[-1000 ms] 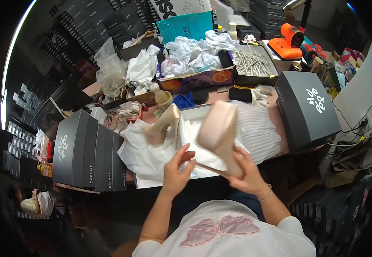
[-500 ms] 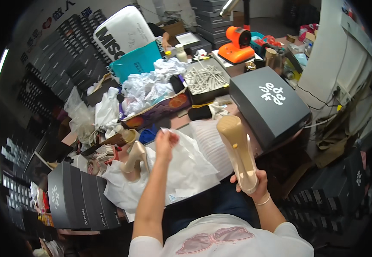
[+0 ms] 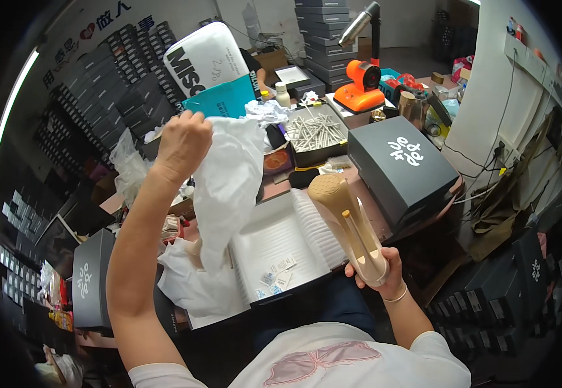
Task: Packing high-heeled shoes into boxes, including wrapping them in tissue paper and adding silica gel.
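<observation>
My left hand [image 3: 187,143], raised on the left, is closed on a sheet of white tissue paper [image 3: 228,184] that hangs down from it. My right hand [image 3: 384,277] grips a beige high-heeled shoe [image 3: 340,220] with its sole turned up. Between my hands lies an open shoe box with white ribbed foam lining [image 3: 271,236]. Several small white packets [image 3: 277,278] rest on that lining. The hanging paper covers most of a second beige shoe [image 3: 194,251]. More white tissue paper [image 3: 200,284] spreads below it.
A closed dark grey shoe box [image 3: 400,171] stands at the right. Behind are a tray of white sticks [image 3: 318,129], an orange device [image 3: 360,87], a white bottle [image 3: 282,95] and a white bag [image 3: 206,58]. Grey boxes [image 3: 91,278] stand at the left.
My left hand has moved up and left, lifting the tissue paper off the open box. The foam lining and packets now show. The right hand still holds its shoe, tilted slightly more.
</observation>
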Available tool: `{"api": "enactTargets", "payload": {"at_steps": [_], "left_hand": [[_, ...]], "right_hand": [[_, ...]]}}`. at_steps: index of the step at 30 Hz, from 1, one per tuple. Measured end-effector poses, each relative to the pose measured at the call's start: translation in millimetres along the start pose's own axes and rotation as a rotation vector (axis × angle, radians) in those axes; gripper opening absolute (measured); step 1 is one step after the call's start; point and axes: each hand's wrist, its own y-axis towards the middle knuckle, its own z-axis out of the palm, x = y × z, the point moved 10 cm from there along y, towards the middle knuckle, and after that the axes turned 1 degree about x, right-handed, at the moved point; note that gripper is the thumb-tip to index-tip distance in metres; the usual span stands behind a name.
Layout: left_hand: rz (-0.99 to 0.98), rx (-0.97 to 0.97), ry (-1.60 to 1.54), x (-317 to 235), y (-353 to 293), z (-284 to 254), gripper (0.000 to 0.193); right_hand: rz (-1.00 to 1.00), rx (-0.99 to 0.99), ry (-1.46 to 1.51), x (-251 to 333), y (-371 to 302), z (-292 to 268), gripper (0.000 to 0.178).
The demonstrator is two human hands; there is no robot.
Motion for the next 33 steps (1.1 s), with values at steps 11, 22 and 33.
{"api": "enactTargets", "payload": {"at_steps": [11, 22, 33], "left_hand": [[-0.05, 0.596, -0.787, -128, -154, 54, 0.012], [-1.285, -0.017, -1.951, -151, -273, 49, 0.074], [-1.65, -0.365, -2.237, -190, -277, 71, 0.057]], "right_hand": [[0.286, 0.102, -0.255, -22, -4, 39, 0.075], [0.58, 0.183, 0.281, -139, 34, 69, 0.071], [0.578, 0.116, -0.043, -164, 28, 76, 0.081]]}}
